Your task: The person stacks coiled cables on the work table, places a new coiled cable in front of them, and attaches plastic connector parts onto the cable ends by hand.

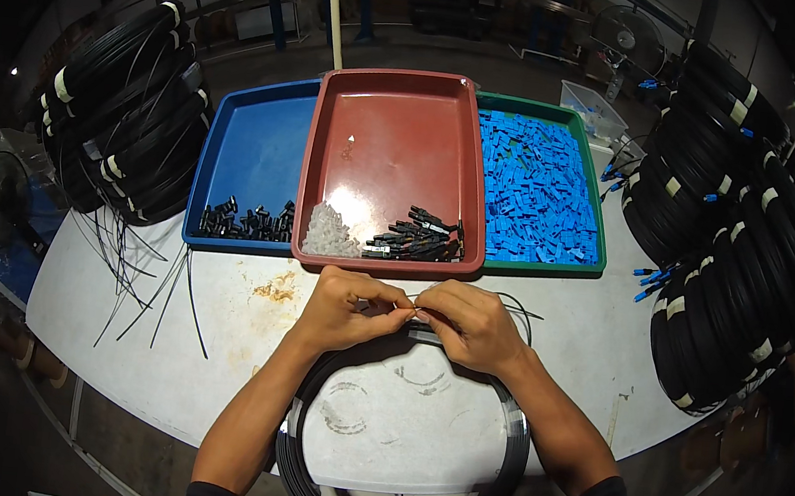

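Note:
My left hand and my right hand meet fingertip to fingertip above the far side of a black cable coil. Thumb and fingers of each are pinched together on something tiny and thin, largely hidden by the fingertips. The coil is bound with clear tape and lies partly over the near table edge, between my forearms. Behind my right hand a loose black cable end curves out to the right. Just beyond my hands stands a red tray with clear-white small parts and black connector pieces.
A blue tray with black small parts adjoins on the left. On the right a green tray holds many blue connectors. Stacked black cable coils rise at left and right on the white table.

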The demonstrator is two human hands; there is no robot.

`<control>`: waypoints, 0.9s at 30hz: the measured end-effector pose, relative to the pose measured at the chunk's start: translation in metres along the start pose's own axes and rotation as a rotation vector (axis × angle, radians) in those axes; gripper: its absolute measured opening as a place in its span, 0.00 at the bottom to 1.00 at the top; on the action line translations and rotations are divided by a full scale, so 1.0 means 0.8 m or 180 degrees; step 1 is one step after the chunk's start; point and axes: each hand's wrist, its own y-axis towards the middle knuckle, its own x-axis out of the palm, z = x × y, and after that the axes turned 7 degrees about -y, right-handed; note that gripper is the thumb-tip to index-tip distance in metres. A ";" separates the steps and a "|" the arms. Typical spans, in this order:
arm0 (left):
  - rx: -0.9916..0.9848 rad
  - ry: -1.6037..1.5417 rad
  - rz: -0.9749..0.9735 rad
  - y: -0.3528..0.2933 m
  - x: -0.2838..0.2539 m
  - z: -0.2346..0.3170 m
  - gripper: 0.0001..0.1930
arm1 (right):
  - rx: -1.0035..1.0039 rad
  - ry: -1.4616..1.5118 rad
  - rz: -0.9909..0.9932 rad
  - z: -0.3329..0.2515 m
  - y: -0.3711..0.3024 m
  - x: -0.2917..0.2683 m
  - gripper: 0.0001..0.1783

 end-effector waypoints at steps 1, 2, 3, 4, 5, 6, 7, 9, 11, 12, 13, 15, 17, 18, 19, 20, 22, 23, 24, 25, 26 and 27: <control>0.0044 -0.0021 0.0034 0.000 0.001 -0.001 0.06 | 0.0022 0.0036 -0.0025 0.001 -0.001 -0.001 0.11; 0.0048 -0.0024 0.0036 0.000 0.002 -0.002 0.06 | 0.0021 0.0030 -0.0026 0.002 -0.002 -0.001 0.11; -0.0011 -0.0033 0.0034 0.000 0.003 -0.001 0.06 | 0.0069 0.0048 -0.0057 0.002 -0.004 -0.002 0.11; -0.0072 -0.0028 0.0035 -0.001 0.002 0.000 0.06 | 0.0107 0.0074 -0.0085 0.001 -0.004 -0.002 0.11; -0.0067 -0.0019 0.0039 -0.002 0.002 -0.001 0.06 | 0.0097 0.0076 -0.0081 0.000 -0.004 -0.002 0.11; -0.0057 0.0032 0.0016 -0.003 0.001 -0.002 0.06 | 0.0102 0.0067 -0.0065 -0.002 -0.003 -0.001 0.10; -0.0039 0.0072 -0.0011 -0.004 0.001 -0.004 0.06 | 0.0112 0.0046 -0.0049 -0.003 -0.002 -0.002 0.10; -0.0068 0.0021 0.0142 -0.005 0.000 -0.005 0.05 | 0.0124 -0.0005 -0.0059 0.000 -0.004 -0.002 0.10; -0.0108 -0.0107 0.0452 -0.007 -0.008 -0.008 0.05 | 0.0134 -0.0030 -0.0061 0.000 -0.004 -0.001 0.09; -0.0312 -0.0308 0.0638 -0.008 -0.011 -0.008 0.07 | 0.0166 -0.0031 -0.0063 0.000 -0.004 -0.001 0.08; -0.0426 -0.0522 0.0785 -0.010 -0.011 -0.012 0.08 | 0.0202 -0.0029 -0.0069 -0.001 -0.005 -0.001 0.08; -0.0534 -0.0724 0.0926 -0.012 -0.011 -0.016 0.09 | 0.0255 0.0005 -0.0087 -0.001 -0.004 -0.001 0.07; -0.0590 -0.0930 0.1119 -0.009 -0.008 -0.016 0.11 | 0.0309 0.0027 -0.0107 0.001 -0.006 -0.001 0.07; -0.0581 -0.0924 0.1112 -0.006 -0.008 -0.015 0.11 | 0.0303 0.0040 -0.0114 0.002 -0.008 -0.001 0.07; -0.0739 -0.1022 0.1218 0.000 -0.010 -0.015 0.11 | 0.0298 0.0046 -0.0113 0.003 -0.009 0.001 0.06; -0.0898 -0.1121 0.1321 0.006 -0.013 -0.016 0.11 | 0.0296 0.0034 -0.0093 0.004 -0.010 0.001 0.06; -0.1058 -0.1086 0.1239 0.029 -0.020 -0.023 0.11 | 0.0250 0.0049 -0.0129 0.007 -0.010 0.001 0.06; -0.1063 -0.0240 0.0700 0.042 -0.026 -0.026 0.11 | 0.0272 0.0037 -0.0126 0.006 -0.010 0.000 0.05; -0.1046 0.0596 0.0155 0.056 -0.030 -0.030 0.11 | 0.0285 0.0026 -0.0131 0.005 -0.009 -0.002 0.05; -0.0878 0.1013 0.0002 0.071 -0.029 -0.031 0.09 | 0.0325 0.0024 -0.0215 0.005 -0.009 -0.004 0.05; -0.0872 0.1004 0.0003 0.083 -0.030 -0.038 0.09 | 0.0357 0.0020 -0.0295 0.004 -0.008 -0.005 0.05; -0.0477 0.1233 -0.0258 0.093 -0.029 -0.050 0.09 | 0.0393 0.0048 -0.0300 0.003 -0.009 -0.005 0.05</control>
